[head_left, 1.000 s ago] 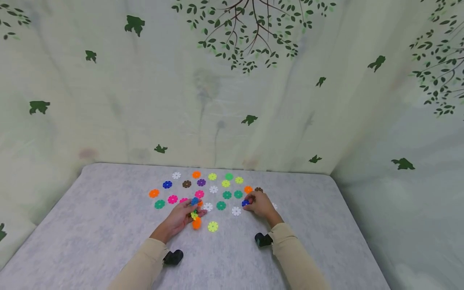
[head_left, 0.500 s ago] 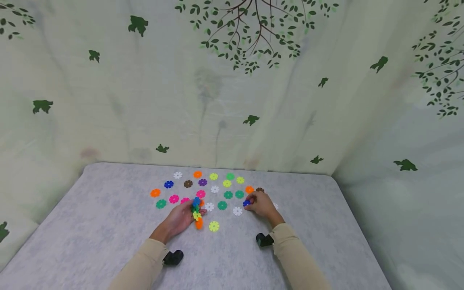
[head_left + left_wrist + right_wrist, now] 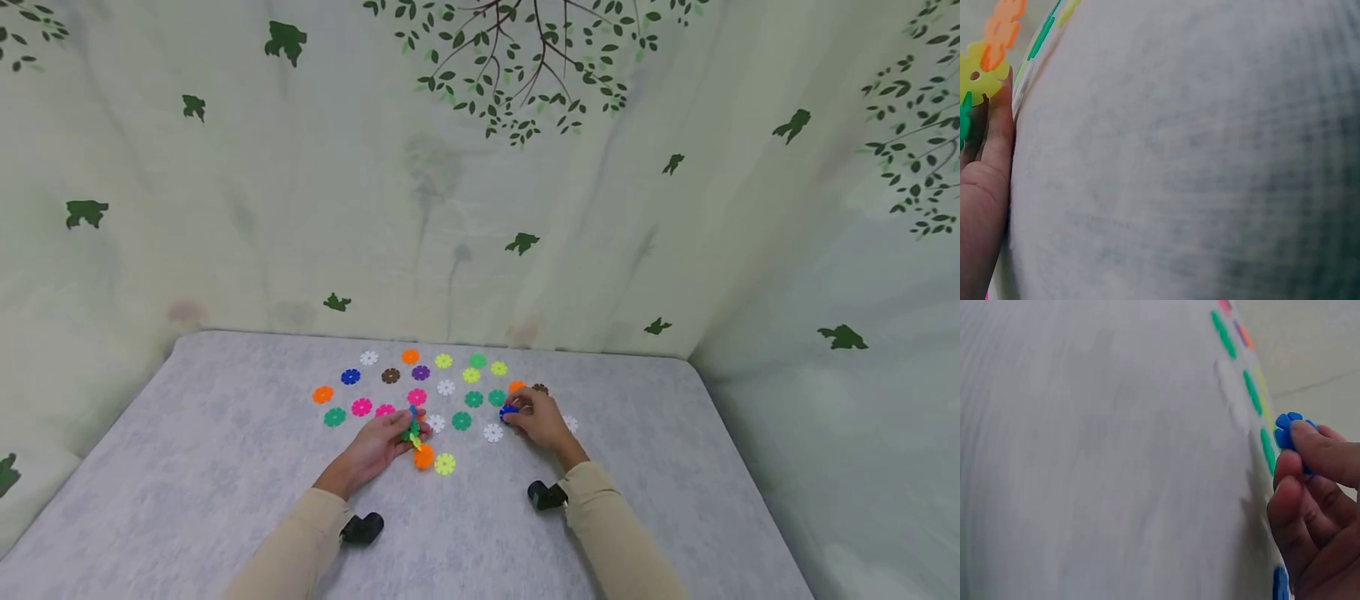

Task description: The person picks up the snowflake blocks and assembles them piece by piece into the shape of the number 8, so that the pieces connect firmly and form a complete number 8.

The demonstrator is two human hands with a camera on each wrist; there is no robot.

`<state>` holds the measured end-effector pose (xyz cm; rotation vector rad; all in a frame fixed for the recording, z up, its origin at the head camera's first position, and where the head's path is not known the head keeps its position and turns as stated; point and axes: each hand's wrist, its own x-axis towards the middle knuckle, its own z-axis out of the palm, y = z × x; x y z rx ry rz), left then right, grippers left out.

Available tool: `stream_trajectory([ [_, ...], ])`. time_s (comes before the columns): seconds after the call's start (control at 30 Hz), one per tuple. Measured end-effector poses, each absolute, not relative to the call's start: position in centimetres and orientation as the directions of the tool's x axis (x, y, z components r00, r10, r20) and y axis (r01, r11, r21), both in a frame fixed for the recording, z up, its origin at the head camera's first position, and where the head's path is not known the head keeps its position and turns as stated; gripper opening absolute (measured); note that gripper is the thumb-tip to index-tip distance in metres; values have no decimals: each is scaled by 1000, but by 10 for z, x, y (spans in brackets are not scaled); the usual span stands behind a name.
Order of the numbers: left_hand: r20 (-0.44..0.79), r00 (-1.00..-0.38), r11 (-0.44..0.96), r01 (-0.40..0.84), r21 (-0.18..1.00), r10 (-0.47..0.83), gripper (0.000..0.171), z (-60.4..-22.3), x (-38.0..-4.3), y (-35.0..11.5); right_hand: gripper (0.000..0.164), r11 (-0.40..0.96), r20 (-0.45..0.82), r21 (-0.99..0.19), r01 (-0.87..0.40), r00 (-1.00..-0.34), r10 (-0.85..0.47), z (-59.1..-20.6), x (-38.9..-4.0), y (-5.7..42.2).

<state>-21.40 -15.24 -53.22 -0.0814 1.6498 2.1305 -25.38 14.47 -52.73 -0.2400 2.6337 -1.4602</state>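
My left hand (image 3: pixel 371 446) holds a joined chain of notched flower discs in the head view. Blue and green discs sit at the fingers, then a yellow one, with an orange disc (image 3: pixel 423 457) hanging lowest. The left wrist view shows the chain's yellow disc (image 3: pixel 975 76) slotted to an orange one (image 3: pixel 1002 31), and part of a green disc. Between thumb and fingers, my right hand (image 3: pixel 542 421) pinches a single blue disc (image 3: pixel 1284 432), apart from the chain. Thumb and fingers cover part of that disc.
Loose flower discs lie flat across the back of the grey cloth-covered table (image 3: pixel 187 475), including a brown disc (image 3: pixel 391 376) and a purple disc (image 3: pixel 421 372). A yellow disc (image 3: pixel 445 464) lies beside the chain's orange end. A leaf-patterned curtain (image 3: pixel 360 208) stands behind the table's far edge.
My left hand has turned the chain, so the blue and yellow discs now appear edge-on and the orange end sits further right. The right hand keeps its blue disc in nearly the same place.
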Motion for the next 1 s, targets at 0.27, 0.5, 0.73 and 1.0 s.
stream_trajectory([
  [0.27,-333,-905,-183,-386,904,266,49,-533,-216,-152,24,187,-61,-982,7,-957,-284,-520,-265,86],
  [0.5,-340,-911,-169,-382,908,233,48,-533,-217,-147,23,186,-67,-982,11,-953,-296,-510,-267,42],
  [0.73,-356,-912,-190,-393,900,203,47,-530,-219,-142,19,167,-18,-986,-28,-963,-270,-509,-270,30],
  [1.0,-380,-908,-176,-409,895,179,48,-530,-217,-146,15,165,-20,-986,-32,-952,-305,-507,-265,19],
])
